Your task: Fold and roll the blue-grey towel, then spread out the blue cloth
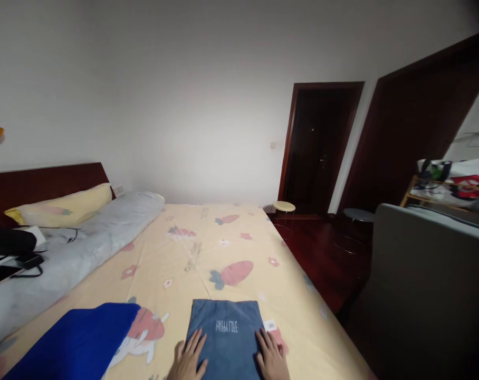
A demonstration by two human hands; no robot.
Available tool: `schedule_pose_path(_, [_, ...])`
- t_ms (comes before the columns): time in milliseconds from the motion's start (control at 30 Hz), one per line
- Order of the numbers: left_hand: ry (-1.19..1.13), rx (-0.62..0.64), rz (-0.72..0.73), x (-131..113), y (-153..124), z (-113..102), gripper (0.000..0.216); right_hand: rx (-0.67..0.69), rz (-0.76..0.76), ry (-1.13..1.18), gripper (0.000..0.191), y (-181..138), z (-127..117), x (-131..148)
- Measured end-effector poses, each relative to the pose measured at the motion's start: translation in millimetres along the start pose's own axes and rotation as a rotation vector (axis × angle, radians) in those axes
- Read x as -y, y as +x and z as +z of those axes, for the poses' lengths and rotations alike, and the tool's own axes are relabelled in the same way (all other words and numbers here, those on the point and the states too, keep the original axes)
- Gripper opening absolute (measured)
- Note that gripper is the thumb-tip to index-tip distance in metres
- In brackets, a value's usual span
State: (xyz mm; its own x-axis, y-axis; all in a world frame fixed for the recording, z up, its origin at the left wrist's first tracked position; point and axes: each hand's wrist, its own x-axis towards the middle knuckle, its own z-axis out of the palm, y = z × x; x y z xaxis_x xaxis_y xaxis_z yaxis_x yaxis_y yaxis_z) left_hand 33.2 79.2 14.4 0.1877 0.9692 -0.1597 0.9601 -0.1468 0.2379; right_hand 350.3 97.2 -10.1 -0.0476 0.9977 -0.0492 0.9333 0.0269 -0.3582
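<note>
A folded grey-blue cloth [227, 330] with small white lettering lies flat on the yellow patterned bed sheet [208, 248] near the bottom edge of the view. My left hand [189, 359] rests flat on the cloth's lower left part, fingers spread. Along the cloth's right edge lies my right hand [271, 358], also flat with fingers apart. Neither hand grips anything. A bright blue cloth [77, 343] lies on the sheet to the left of my left hand.
A grey rolled quilt [85, 243] and a yellow pillow [61, 208] lie along the dark headboard at left, with a phone [2, 273] and black items. Two round stools [284, 207] stand by the dark door. A grey sofa [425, 274] is at right.
</note>
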Motion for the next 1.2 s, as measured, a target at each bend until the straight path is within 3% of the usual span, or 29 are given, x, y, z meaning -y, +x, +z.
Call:
schedule_pose_path(133, [0.042,-0.027,-0.029,-20.2,8.9,-21.1,0.067,-0.026,-0.044,-0.005,0.057,12.9,-9.3,25.5])
schedule_pose_path(233, [0.027,-0.013,-0.013,-47.6,33.0,-34.6,0.077,0.076,-0.158,0.041,0.062,28.7,-17.2,65.8])
schedule_pose_path(300, [0.010,0.017,-0.014,-64.7,54.0,-37.0,0.078,0.147,-0.185,0.061,0.073,40.2,-19.8,91.4])
schedule_pose_path(400, [-0.001,0.046,-0.012,-75.9,81.9,-30.9,0.075,0.127,-0.197,0.093,0.077,56.5,-19.2,110.3])
schedule_pose_path(500, [-0.002,0.068,-0.017,-63.0,92.9,-20.6,0.070,0.141,-0.183,0.077,0.072,67.2,-15.2,95.7])
schedule_pose_path(600, [0.017,0.092,-0.056,-38.2,85.6,-15.5,0.068,0.179,-0.173,0.055,0.066,69.6,-7.7,57.8])
schedule_pose_path(767, [0.067,0.076,-0.159,-18.1,73.5,-20.9,0.074,-0.002,-0.061,0.015,0.067,63.3,4.5,10.9])
schedule_pose_path(967, [0.083,-0.018,-0.167,-29.7,75.1,-15.5,0.075,-0.088,0.022,-0.064,0.068,50.4,1.0,30.8])
schedule_pose_path(1067, [0.037,-0.066,-0.103,-44.6,61.3,8.6,0.076,-0.128,-0.047,-0.019,0.059,29.9,13.8,48.6])
schedule_pose_path(1200, [-0.029,0.075,-0.067,-57.4,27.4,48.6,0.076,0.006,-0.159,0.066,0.052,-12.7,52.7,53.7])
